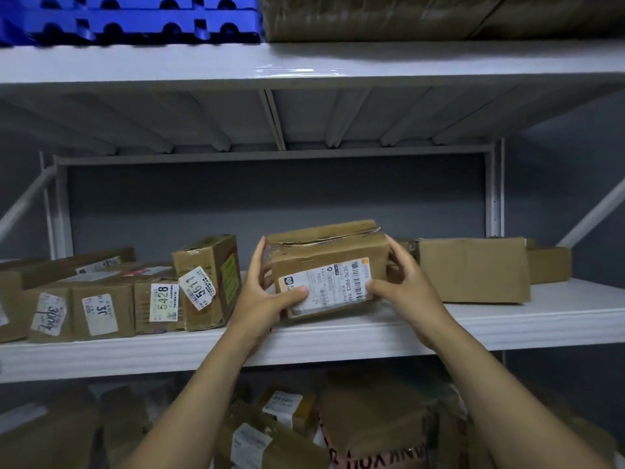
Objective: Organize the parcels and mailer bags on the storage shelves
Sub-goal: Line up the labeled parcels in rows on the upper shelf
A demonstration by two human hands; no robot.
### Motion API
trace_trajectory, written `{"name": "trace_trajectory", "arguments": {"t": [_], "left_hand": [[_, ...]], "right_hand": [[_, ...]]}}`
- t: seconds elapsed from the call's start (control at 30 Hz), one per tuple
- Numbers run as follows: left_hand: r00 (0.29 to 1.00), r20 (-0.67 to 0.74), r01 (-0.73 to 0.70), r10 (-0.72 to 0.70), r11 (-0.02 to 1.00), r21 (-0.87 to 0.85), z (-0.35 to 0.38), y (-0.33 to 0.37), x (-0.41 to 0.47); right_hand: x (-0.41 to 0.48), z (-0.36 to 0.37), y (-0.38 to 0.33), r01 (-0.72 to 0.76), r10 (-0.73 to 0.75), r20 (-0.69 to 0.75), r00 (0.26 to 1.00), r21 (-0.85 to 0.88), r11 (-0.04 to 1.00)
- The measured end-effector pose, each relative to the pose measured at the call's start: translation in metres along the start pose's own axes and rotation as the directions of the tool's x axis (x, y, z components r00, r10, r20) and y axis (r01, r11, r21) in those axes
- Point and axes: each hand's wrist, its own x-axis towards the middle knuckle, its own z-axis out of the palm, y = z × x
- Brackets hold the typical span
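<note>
Presently, left hand [267, 301] and right hand [404, 289] grip the labelled parcel [329, 257], seating it on the shelf [507, 324]; squaring likely follows.

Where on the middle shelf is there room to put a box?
The middle shelf is bare along its front, before the plain carton on the right, and at the far right end beyond the small box. Left of the taped box that the left hand and right hand hold, labelled boxes crowd it. Below, parcels are piled tight.

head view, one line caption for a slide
Left hand and right hand hold a labelled box at the middle shelf.
</note>
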Motion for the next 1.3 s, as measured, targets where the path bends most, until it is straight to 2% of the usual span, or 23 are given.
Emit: {"name": "trace_trajectory", "arguments": {"t": [0.07,0.13,0.27,0.37,0.47,0.5,0.57,0.67,0.73,0.9,1.0,1.07,1.13,1.23,1.3], "left_hand": [[0.994,-0.042,-0.093,0.102,0.979,0.179,0.004,0.004,-0.003],[0.983,-0.046,-0.159,0.175,0.955,0.250,0.009,0.008,-0.005],[0.950,-0.011,-0.278,0.313,0.860,0.427,0.014,0.017,-0.005],[0.911,0.110,-0.381,0.399,0.708,0.595,0.016,0.023,-0.003],[0.857,0.244,-0.495,0.455,0.589,0.639,0.019,0.030,-0.006],[0.847,0.262,-0.515,0.463,0.586,0.626,0.019,0.031,-0.007],[0.869,0.228,-0.483,0.439,0.653,0.584,0.019,0.031,-0.009],[0.941,0.090,-0.326,0.326,0.800,0.503,0.016,0.034,-0.009],[0.965,0.058,-0.255,0.257,0.859,0.445,0.013,0.034,-0.008],[0.958,0.029,-0.261,0.284,0.829,0.494,-0.001,0.033,-0.006],[0.948,0.032,-0.279,0.316,0.780,0.560,-0.009,0.035,-0.002],[0.947,0.025,-0.268,0.320,0.746,0.609,-0.012,0.036,0.000],[0.965,0.052,-0.238,0.258,0.770,0.592,-0.014,0.039,0.000],[0.983,0.162,-0.157,0.092,0.876,0.456,-0.021,0.039,-0.002],[0.975,0.219,-0.135,0.027,0.856,0.498,-0.023,0.038,-0.005]], "right_hand": [[0.002,0.004,0.003,-0.053,0.051,-0.061,0.997,-0.033,0.998],[0.001,0.008,0.004,-0.088,0.080,-0.112,0.990,-0.067,0.994],[-0.004,0.012,-0.005,-0.012,-0.057,-0.193,0.980,-0.341,0.940],[-0.004,0.013,-0.009,0.112,-0.175,-0.082,0.981,-0.495,0.861],[-0.004,0.016,-0.016,0.174,-0.140,0.104,0.985,-0.508,0.844],[-0.004,0.016,-0.017,0.179,-0.128,0.135,0.983,-0.494,0.851],[-0.002,0.014,-0.019,0.170,-0.120,0.133,0.984,-0.477,0.862],[-0.003,0.013,-0.019,0.126,-0.092,0.101,0.991,-0.429,0.894],[-0.006,0.014,-0.020,0.077,-0.038,0.117,0.992,-0.358,0.930],[-0.006,0.009,-0.027,-0.027,0.090,0.250,0.964,-0.244,0.969],[-0.002,0.015,-0.032,-0.035,0.066,0.193,0.979,-0.159,0.987],[0.000,0.026,-0.033,-0.025,0.054,0.154,0.987,-0.186,0.982],[0.000,0.037,-0.034,-0.020,0.048,0.134,0.990,-0.202,0.979],[0.000,0.045,-0.026,-0.009,0.035,0.130,0.991,-0.197,0.980],[-0.003,0.049,-0.018,-0.007,0.048,0.181,0.982,-0.222,0.975]]}}
